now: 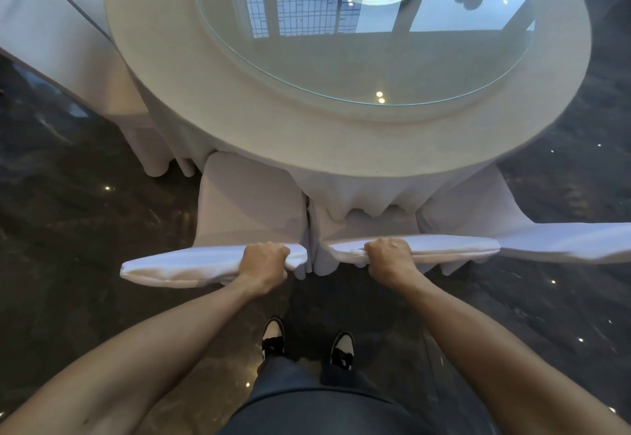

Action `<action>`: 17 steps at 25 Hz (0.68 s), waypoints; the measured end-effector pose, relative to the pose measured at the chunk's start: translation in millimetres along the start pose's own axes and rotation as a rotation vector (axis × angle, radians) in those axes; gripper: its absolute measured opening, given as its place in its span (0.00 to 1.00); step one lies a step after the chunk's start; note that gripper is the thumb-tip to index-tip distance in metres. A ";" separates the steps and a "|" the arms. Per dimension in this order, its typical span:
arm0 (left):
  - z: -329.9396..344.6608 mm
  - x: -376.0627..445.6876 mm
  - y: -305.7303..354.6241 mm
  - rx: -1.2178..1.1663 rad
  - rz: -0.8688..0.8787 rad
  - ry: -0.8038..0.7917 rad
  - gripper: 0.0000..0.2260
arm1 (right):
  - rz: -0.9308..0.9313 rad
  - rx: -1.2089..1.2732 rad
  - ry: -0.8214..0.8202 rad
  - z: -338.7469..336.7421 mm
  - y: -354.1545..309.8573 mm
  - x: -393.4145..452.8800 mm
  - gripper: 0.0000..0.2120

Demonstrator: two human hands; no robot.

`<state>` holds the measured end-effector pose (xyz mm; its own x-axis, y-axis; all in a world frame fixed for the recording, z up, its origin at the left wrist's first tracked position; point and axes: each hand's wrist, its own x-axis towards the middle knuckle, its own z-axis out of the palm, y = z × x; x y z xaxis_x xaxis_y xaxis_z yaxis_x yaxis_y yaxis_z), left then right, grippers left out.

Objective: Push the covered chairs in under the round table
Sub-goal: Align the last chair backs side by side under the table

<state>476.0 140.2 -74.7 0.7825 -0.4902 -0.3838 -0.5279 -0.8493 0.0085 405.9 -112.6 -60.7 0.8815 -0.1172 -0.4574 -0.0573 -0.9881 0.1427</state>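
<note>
Your left hand [263, 260] curls its fingers [273, 249] over the top edge of the left covered chair [239, 202], your right hand [389, 257] likewise grips the middle covered chair [426, 247], both seats partly under the round tabletop [341, 134].

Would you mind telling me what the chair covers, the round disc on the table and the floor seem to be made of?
Chair covers: white woven cloth, matte; it creases and bunches where the hands grip.
Round disc: clear glass, probably, glossy; it mirrors windows and shows a thin greenish edge.
Floor: dark polished stone or tile, perhaps marble; veined and reflecting ceiling lights.
</note>
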 end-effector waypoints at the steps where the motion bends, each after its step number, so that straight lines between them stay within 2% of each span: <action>1: 0.6 0.4 0.1 -0.001 -0.005 0.004 0.10 | 0.001 -0.008 0.002 1.1 -0.4 0.1 0.10; 13: 4.4 1.8 -5.9 -0.004 -0.007 -0.049 0.13 | -0.001 -0.027 0.000 4.7 -12.1 3.4 0.09; 17: -7.1 5.7 1.1 0.017 0.012 -0.138 0.11 | -0.002 0.005 0.015 4.3 -1.6 -2.8 0.11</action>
<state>482.2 135.1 -70.3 0.7241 -0.4673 -0.5072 -0.5429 -0.8398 -0.0014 401.5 -111.1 -63.4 0.8886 -0.1141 -0.4443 -0.0581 -0.9888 0.1377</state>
